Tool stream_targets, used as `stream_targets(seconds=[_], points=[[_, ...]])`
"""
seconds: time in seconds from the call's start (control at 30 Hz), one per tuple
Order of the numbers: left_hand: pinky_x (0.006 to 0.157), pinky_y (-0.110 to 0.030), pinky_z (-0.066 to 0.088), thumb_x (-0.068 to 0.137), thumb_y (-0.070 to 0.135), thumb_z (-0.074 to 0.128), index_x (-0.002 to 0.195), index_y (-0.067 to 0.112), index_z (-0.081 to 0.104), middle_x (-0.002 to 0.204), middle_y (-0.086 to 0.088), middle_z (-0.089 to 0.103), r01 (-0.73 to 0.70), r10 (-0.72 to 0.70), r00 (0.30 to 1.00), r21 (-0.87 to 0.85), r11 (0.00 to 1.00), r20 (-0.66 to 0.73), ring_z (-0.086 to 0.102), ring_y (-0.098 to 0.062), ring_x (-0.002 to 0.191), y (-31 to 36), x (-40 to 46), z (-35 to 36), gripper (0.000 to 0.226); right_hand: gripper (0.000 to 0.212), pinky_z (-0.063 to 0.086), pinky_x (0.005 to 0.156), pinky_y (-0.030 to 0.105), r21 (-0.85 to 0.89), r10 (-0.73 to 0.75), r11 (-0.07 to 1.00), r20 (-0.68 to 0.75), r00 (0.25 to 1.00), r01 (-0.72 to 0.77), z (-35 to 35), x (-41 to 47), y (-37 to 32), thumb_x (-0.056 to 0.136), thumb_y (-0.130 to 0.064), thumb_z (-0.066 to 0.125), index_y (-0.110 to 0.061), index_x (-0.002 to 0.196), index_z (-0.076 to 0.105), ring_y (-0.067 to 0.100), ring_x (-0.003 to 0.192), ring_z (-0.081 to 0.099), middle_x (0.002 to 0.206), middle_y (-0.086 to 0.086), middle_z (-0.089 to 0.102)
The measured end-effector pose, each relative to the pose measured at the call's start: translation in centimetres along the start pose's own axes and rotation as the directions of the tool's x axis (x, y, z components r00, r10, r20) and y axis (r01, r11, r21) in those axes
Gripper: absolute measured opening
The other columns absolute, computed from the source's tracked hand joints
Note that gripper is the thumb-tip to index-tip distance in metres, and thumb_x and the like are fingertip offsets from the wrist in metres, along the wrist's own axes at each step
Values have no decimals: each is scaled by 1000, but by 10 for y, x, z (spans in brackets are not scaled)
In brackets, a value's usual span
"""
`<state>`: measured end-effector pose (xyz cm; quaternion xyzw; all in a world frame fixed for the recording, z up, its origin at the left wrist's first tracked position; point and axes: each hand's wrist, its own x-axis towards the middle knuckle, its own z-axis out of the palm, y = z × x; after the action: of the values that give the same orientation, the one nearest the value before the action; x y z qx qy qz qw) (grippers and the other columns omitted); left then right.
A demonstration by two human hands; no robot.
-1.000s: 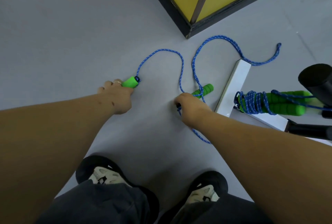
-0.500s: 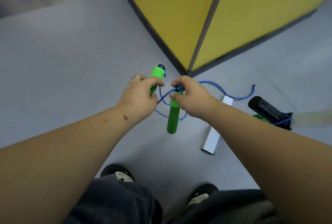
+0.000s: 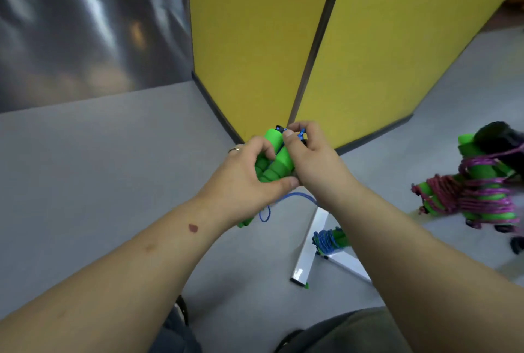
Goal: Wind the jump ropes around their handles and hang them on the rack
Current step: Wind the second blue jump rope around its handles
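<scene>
Two green foam handles (image 3: 276,158) of a jump rope are pressed side by side in front of me. My left hand (image 3: 245,179) grips them from the left, thumb underneath. My right hand (image 3: 310,154) holds them from the right, its fingers at the top ends by the blue cord. A loop of blue rope (image 3: 283,201) hangs below my hands. At the right, the rack's black peg (image 3: 497,135) carries wound ropes with purple cord (image 3: 479,194). One more blue-wound rope (image 3: 330,240) lies on the rack's white base (image 3: 307,250).
A yellow folding partition (image 3: 286,41) with a dark base stands straight ahead. Grey floor (image 3: 99,154) spreads to the left, with a shiny grey strip behind it. My legs and shoes are at the bottom edge.
I have lifted both handles off the floor and brought them together side by side. The view has risen, and the rack with purple ropes has come into sight.
</scene>
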<state>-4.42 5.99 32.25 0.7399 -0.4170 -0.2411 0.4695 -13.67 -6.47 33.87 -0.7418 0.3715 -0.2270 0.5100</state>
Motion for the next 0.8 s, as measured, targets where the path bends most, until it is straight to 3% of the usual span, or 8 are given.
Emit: stream_targets(seconds=[0.2, 0.27, 0.33, 0.37, 0.43, 0.6, 0.7, 0.8], points=[[68, -37, 52, 78, 26, 74, 95, 37, 37, 102, 8, 48, -133, 124, 991, 269, 954, 48, 57, -22, 85, 41, -17, -15, 42, 19, 50, 52, 26, 13, -93, 996, -2, 996, 93, -23, -35, -37, 103, -35, 47, -36, 118, 59, 9, 53, 55, 80, -4, 60], [65, -37, 52, 78, 24, 72, 94, 36, 38, 100, 8, 49, -148, 118, 986, 295, 944, 117, 56, -20, 83, 47, -17, -19, 40, 22, 50, 57, 16, 31, -125, 992, -22, 992, 126, -27, -36, -33, 103, -34, 49, -35, 121, 62, 2, 63, 58, 97, -2, 60], [51, -36, 49, 79, 21, 74, 94, 35, 41, 94, 4, 51, -143, 89, 974, 261, 955, 208, 53, -14, 64, 49, -15, -24, 38, 23, 47, 74, 11, 61, -147, 987, -70, 987, 151, -29, -31, -23, 99, -38, 55, -36, 119, 67, -2, 89, 58, 116, 0, 56], [43, -33, 46, 80, 19, 74, 95, 34, 43, 90, 2, 52, -126, 69, 963, 211, 969, 259, 49, -13, 53, 49, -13, -27, 38, 25, 46, 84, 18, 101, -134, 985, -51, 990, 139, -29, -27, -19, 96, -42, 56, -36, 116, 70, 3, 100, 58, 120, -1, 58], [40, -33, 44, 81, 16, 77, 99, 32, 46, 83, -2, 56, -101, 44, 938, 148, 984, 343, 45, -14, 46, 47, -6, -33, 38, 32, 45, 89, 33, 213, -69, 976, 59, 996, 55, -29, -16, -7, 92, -47, 55, -27, 108, 74, 14, 100, 60, 111, -1, 66], [48, -43, 51, 81, 22, 80, 102, 36, 49, 86, 4, 60, -87, 8, 925, 190, 978, 380, 50, -13, 52, 21, 13, -39, 41, 44, 47, 67, 35, 179, -34, 984, 224, 974, -6, -20, 6, 13, 98, -49, 52, -7, 101, 63, 17, 71, 58, 78, 4, 59], [53, -29, 48, 80, 29, 80, 103, 37, 47, 94, 18, 52, -124, 8, 921, 276, 953, 388, 51, -9, 61, 5, 20, -36, 41, 36, 37, 45, 27, 184, 10, 981, 245, 970, -57, -12, 9, 23, 104, -40, 49, -7, 101, 60, 17, 51, 46, 67, 5, 48], [51, -19, 44, 81, 36, 79, 103, 39, 42, 97, 20, 49, -148, 24, 928, 308, 940, 371, 54, -1, 67, -1, 22, -29, 44, 30, 26, 44, 23, 230, 27, 970, 217, 976, -78, -10, 15, 26, 104, -34, 52, -7, 92, 60, 14, 50, 35, 62, 0, 40]])
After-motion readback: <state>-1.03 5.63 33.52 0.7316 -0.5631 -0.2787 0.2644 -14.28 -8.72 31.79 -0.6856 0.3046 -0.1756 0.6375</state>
